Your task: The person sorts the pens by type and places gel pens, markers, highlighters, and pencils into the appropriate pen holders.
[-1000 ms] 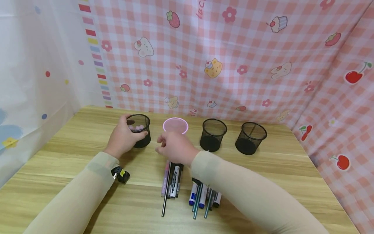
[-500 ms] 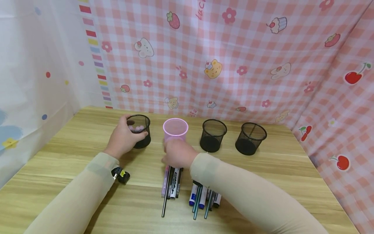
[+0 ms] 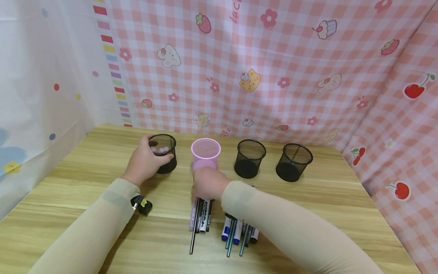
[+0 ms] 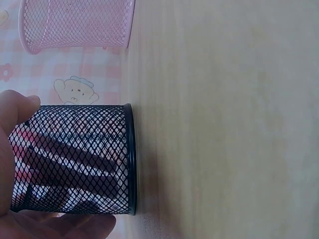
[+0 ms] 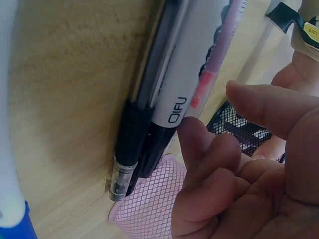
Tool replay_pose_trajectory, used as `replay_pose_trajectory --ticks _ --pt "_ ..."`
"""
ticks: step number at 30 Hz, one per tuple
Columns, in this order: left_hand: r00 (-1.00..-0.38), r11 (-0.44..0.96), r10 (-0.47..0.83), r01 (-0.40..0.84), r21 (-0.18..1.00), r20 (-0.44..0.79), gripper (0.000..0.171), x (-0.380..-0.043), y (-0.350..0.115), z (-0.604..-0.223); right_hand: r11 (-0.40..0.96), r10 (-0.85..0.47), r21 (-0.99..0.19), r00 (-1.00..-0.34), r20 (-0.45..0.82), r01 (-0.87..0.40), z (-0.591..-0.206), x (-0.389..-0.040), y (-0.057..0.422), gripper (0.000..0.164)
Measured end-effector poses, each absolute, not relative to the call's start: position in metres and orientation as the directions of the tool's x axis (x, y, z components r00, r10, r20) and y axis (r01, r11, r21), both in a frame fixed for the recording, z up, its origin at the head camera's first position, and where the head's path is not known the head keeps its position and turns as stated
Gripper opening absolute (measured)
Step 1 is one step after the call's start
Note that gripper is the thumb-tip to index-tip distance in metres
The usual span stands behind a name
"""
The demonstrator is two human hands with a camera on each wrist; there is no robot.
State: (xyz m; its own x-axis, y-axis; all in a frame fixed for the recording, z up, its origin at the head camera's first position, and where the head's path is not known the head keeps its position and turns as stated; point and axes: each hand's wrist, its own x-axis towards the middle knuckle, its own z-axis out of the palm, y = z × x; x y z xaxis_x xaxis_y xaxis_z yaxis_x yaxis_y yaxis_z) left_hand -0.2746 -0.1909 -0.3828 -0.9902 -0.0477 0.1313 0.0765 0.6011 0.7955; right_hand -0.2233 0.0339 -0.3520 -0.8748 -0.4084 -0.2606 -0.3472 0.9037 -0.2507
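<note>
My left hand [image 3: 143,160] grips the side of the leftmost black mesh pen holder [image 3: 169,163], thumb and fingers on opposite sides. Through the mesh in the left wrist view, several dark, pink-ended pens [image 4: 75,159] lean inside it. My right hand [image 3: 209,183] is low over the far end of a pen row, in front of the pink mesh pen holder [image 3: 205,158]. In the right wrist view, its index finger is right at the end of a pink pen [image 5: 212,74], thumb held apart. Beside that pen lie a white marker [image 5: 184,64] and a black pen [image 5: 137,119].
Two more black mesh pen holders [image 3: 249,163] [image 3: 293,167] stand to the right at the back. Blue-capped white markers [image 3: 237,236] and thin teal sticks [image 3: 230,243] lie under my right forearm. A thin black stick [image 3: 192,241] juts toward me. Patterned cloth [image 3: 222,76] backs the table.
My right hand has come down and toward me from in front of the pink holder to the pen row, uncovering more of that holder. My left hand has stayed put.
</note>
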Motion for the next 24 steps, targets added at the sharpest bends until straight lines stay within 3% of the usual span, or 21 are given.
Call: replay_pose_trajectory --ticks 11,24 --pt "-0.990 0.598 -0.034 0.088 0.797 0.135 0.106 -0.2732 -0.1909 -0.3823 0.893 -0.443 -0.194 -0.866 -0.231 -0.405 -0.3565 -0.2238 0.0325 0.016" --pt "-0.991 0.594 -0.037 0.079 0.800 0.126 0.107 -0.2721 -0.1905 -0.3808 0.881 -0.471 -0.161 -0.849 -0.238 -0.444 -0.3595 -0.2236 0.0263 0.022"
